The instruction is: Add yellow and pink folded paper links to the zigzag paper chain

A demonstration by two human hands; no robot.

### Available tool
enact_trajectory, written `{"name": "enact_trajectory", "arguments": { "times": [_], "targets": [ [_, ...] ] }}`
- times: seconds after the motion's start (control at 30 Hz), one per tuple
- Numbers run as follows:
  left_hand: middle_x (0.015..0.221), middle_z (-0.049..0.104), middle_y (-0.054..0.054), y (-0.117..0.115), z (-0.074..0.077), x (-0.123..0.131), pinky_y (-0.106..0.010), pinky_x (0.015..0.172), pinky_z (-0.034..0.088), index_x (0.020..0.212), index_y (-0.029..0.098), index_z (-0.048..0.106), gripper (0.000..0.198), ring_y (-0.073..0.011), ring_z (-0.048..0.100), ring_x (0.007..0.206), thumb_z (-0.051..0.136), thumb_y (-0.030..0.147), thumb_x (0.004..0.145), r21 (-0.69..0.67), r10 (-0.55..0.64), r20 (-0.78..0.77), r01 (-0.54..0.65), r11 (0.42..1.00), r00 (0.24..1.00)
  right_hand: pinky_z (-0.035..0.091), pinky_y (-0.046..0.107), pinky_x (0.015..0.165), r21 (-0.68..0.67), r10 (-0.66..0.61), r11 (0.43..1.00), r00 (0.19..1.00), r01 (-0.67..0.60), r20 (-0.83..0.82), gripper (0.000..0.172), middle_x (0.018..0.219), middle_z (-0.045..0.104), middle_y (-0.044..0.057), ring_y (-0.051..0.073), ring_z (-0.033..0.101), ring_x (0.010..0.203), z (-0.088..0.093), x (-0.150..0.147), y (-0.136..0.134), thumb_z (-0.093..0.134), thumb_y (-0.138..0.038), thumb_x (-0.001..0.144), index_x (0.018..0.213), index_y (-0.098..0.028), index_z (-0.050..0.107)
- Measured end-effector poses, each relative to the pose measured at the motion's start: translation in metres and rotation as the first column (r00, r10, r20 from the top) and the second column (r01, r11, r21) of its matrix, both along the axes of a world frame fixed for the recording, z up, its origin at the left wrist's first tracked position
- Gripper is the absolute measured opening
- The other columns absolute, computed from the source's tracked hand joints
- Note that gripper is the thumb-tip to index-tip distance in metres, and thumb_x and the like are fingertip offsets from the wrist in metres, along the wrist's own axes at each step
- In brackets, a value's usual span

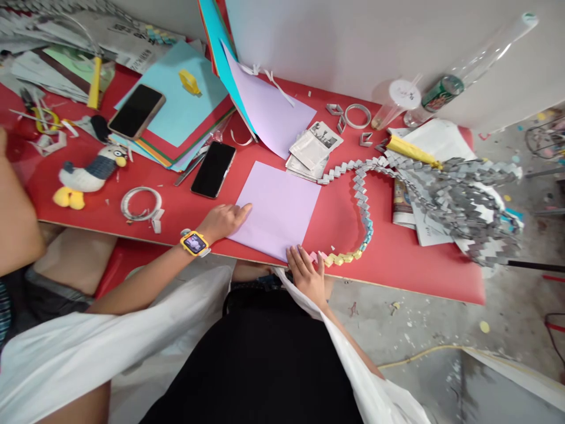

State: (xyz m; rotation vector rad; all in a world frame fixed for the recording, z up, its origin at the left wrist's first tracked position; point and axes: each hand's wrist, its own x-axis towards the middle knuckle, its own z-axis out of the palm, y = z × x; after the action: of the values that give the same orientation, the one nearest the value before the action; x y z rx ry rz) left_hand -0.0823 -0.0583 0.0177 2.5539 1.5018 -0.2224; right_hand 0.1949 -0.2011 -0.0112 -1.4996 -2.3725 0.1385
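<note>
A light purple sheet of paper [280, 206] lies on the red table at the front edge, turned at a slant. My left hand [224, 221], with a yellow watch at its wrist, rests on the sheet's left side, one finger stretched over it. The other fingers are partly tucked from sight. At the sheet's near right corner lies my right hand [306, 272], its fingers flat and straight. Beside those fingers ends a chain of folded paper links [362, 203], pink, yellow, blue and grey. Neither hand grips anything that I can see.
Two phones [213, 169], a plush duck [92, 171] and a white ring roll [141, 204] lie left. Behind stand coloured sheets [269, 106] and small printed cards [315, 147]. Right are a lidded cup [397, 103], a bottle [444, 93] and a grey chain heap [468, 212]. Another person's arm [17, 218] is far left.
</note>
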Motion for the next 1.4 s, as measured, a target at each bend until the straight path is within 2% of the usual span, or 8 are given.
{"name": "enact_trajectory", "arguments": {
  "times": [0.17,0.3,0.37,0.5,0.63,0.77,1.03,1.4],
  "targets": [
    [0.121,0.058,-0.028,-0.015,0.030,0.024,-0.049,0.092,0.042,0.144,0.001,0.037,0.051,-0.0341,0.052,0.120,0.015,0.011,0.099,0.173,0.023,-0.013,-0.020,0.985,1.000,0.001,0.051,0.122,-0.016,0.018,1.000,1.000,-0.018,0.007,0.052,0.140,0.058,0.010,0.023,0.051,0.132,0.003,0.000,0.001,0.041,-0.013,0.095,0.147,-0.015,0.040],
    [0.152,0.042,-0.014,-0.052,0.024,0.058,-0.044,0.115,0.029,0.149,0.012,0.035,0.050,-0.0238,0.033,0.144,0.027,0.014,0.100,0.216,-0.408,0.090,0.382,0.899,0.909,-0.002,0.050,0.122,-0.048,0.040,0.998,0.999,-0.040,-0.001,0.048,0.141,0.057,0.010,0.024,0.050,0.133,0.007,0.001,0.002,0.044,-0.025,0.098,0.144,-0.013,0.045],
    [0.150,0.044,-0.015,-0.069,0.006,0.068,-0.041,0.112,0.035,0.145,0.009,0.041,0.047,-0.0235,0.040,0.140,0.032,0.023,0.101,0.197,-0.472,0.150,0.441,0.875,0.869,-0.003,0.050,0.122,-0.048,0.051,0.998,0.999,-0.051,-0.004,0.047,0.141,0.057,0.011,0.024,0.050,0.133,0.008,0.002,0.003,0.044,-0.028,0.098,0.142,-0.012,0.046],
    [0.135,0.057,-0.021,-0.083,-0.021,0.069,-0.043,0.107,0.044,0.131,0.002,0.055,0.040,-0.0284,0.051,0.131,0.048,0.021,0.096,0.293,-0.468,0.281,0.389,0.873,0.838,0.002,0.056,0.122,-0.021,0.082,0.996,0.997,-0.082,-0.013,0.043,0.138,0.059,0.011,0.024,0.050,0.133,0.007,0.006,0.006,0.042,-0.023,0.099,0.141,-0.013,0.048],
    [0.114,0.067,-0.018,-0.078,-0.014,0.069,-0.043,0.098,0.050,0.125,0.007,0.059,0.033,-0.0263,0.062,0.112,0.051,0.015,0.093,0.337,-0.511,0.275,0.416,0.845,0.814,0.026,0.051,0.119,0.028,0.160,0.987,0.987,-0.160,-0.013,0.038,0.138,0.059,0.015,0.023,0.053,0.130,0.003,0.014,0.011,0.038,-0.011,0.098,0.133,-0.009,0.055],
    [0.118,0.066,-0.014,-0.076,-0.006,0.081,-0.039,0.089,0.051,0.131,0.014,0.055,0.036,-0.0228,0.064,0.104,0.046,0.012,0.096,0.327,-0.579,0.162,0.510,0.796,0.799,0.045,0.045,0.109,0.107,0.143,0.985,0.989,-0.139,-0.033,0.028,0.127,0.065,0.018,0.025,0.059,0.121,0.000,0.019,0.015,0.044,-0.012,0.097,0.116,-0.007,0.065],
    [0.118,0.064,-0.018,-0.087,-0.014,0.099,-0.037,0.089,0.046,0.129,0.002,0.054,0.035,-0.0214,0.062,0.097,0.043,0.014,0.098,0.384,-0.522,0.049,0.467,0.797,0.851,0.033,0.055,0.114,0.085,0.160,0.984,0.987,-0.159,-0.009,0.030,0.118,0.070,0.014,0.025,0.059,0.119,0.007,0.024,0.014,0.045,-0.013,0.097,0.122,-0.009,0.060],
    [0.110,0.062,-0.015,-0.084,-0.003,0.107,-0.037,0.090,0.045,0.126,0.004,0.055,0.034,-0.0227,0.058,0.098,0.038,0.015,0.099,0.322,-0.503,-0.039,0.487,0.812,0.864,0.040,0.051,0.108,0.056,0.242,0.970,0.967,-0.238,-0.084,0.026,0.117,0.071,0.014,0.025,0.061,0.114,0.012,0.034,0.032,0.052,-0.022,0.094,0.116,-0.010,0.061]
  ]
}}
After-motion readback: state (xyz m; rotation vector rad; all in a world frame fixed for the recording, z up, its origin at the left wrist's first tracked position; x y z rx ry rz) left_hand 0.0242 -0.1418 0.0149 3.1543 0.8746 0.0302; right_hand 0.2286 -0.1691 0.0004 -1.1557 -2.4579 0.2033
